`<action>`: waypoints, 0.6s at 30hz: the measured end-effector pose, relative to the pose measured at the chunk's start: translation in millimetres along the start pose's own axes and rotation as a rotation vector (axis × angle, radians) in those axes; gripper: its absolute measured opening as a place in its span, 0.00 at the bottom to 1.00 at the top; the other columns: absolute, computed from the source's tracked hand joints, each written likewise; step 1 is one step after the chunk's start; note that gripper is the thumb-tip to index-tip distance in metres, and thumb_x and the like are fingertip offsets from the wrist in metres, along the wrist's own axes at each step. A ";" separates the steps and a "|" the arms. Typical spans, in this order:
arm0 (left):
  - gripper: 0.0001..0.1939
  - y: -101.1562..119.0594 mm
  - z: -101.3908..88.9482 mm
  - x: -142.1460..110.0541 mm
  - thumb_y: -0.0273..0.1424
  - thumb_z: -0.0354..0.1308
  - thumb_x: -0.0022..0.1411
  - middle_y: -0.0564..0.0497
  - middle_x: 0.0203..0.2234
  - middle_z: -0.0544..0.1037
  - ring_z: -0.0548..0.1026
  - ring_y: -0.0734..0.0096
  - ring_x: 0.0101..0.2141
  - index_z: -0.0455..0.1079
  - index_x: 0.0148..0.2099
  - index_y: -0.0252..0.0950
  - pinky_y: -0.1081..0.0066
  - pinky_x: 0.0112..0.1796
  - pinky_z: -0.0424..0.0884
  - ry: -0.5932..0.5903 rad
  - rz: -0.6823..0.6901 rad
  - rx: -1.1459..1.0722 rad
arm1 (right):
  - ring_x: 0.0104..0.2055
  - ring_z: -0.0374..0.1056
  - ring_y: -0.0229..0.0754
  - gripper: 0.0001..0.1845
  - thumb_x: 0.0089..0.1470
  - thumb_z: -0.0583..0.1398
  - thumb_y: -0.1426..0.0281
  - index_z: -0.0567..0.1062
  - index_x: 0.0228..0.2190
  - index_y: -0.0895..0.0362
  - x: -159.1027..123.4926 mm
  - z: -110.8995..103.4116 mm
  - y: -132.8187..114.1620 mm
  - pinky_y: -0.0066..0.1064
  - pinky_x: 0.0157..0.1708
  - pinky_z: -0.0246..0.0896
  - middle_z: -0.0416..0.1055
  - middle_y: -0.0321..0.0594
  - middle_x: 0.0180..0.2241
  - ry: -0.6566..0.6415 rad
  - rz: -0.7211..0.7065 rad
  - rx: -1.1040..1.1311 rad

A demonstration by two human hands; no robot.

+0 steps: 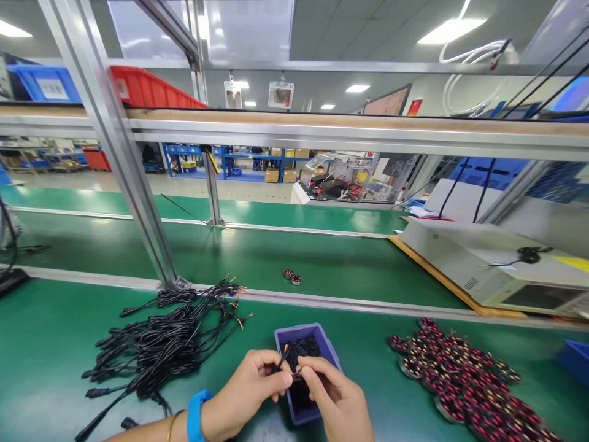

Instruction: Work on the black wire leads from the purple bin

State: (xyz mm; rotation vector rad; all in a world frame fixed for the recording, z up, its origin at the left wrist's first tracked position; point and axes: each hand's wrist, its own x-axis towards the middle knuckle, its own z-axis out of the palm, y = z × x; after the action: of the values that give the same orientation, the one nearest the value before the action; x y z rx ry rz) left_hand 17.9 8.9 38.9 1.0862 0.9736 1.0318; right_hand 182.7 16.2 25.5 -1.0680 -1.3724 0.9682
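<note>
My left hand (253,387), with a blue wristband, pinches a thin black cable (286,352) whose end shows fine coloured wires. Close against it, my right hand (339,396) grips a thin wire end between thumb and forefinger. The fingertips nearly meet, and a short reddish wire (297,372) shows between them; its exact join is too small to make out. Both hands are above a purple bin (330,345) holding small black pieces, partly hidden by my fingers. To the left lies a heap of black cables (161,344) with bare coloured wire ends.
Many round copper-and-red motor coils (464,374) are heaped at the right, beside a blue bin (575,362). Two more coils (292,277) lie beyond the metal rail. An aluminium post (124,153) rises at left, and a grey machine (488,264) stands at back right.
</note>
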 end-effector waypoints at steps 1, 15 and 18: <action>0.20 -0.4 0.3 -0.1 0.46 0.69 0.51 0.57 0.19 0.66 0.63 0.74 0.24 0.70 0.27 0.33 0.74 0.27 0.59 0.004 -0.001 -0.002 | 0.26 0.73 0.44 0.24 0.54 0.63 0.46 0.83 0.29 0.54 0.7 -1.2 0.2 0.28 0.26 0.73 0.78 0.43 0.28 -0.019 0.003 -0.005; 0.08 0.3 -2.3 2.0 0.29 0.66 0.49 0.54 0.27 0.70 0.65 0.74 0.29 0.70 0.31 0.33 0.75 0.30 0.63 -0.042 -0.011 -0.101 | 0.33 0.73 0.44 0.14 0.63 0.59 0.60 0.82 0.32 0.52 7.8 -9.6 -5.0 0.28 0.29 0.68 0.78 0.42 0.32 -0.224 -0.253 -0.194; 0.13 -1.0 -3.4 1.9 0.22 0.64 0.45 0.54 0.31 0.71 0.68 0.73 0.32 0.68 0.36 0.35 0.75 0.33 0.66 -0.059 -0.001 -0.162 | 0.32 0.73 0.44 0.12 0.61 0.59 0.63 0.81 0.30 0.52 9.7 -11.0 -2.3 0.28 0.29 0.67 0.77 0.41 0.30 -0.225 -0.229 -0.205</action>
State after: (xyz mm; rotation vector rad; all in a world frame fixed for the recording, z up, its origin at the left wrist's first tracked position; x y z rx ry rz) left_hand 15.2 11.4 37.0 0.9761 0.8287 1.0536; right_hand 193.5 24.8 31.1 -0.9458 -1.7685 0.8090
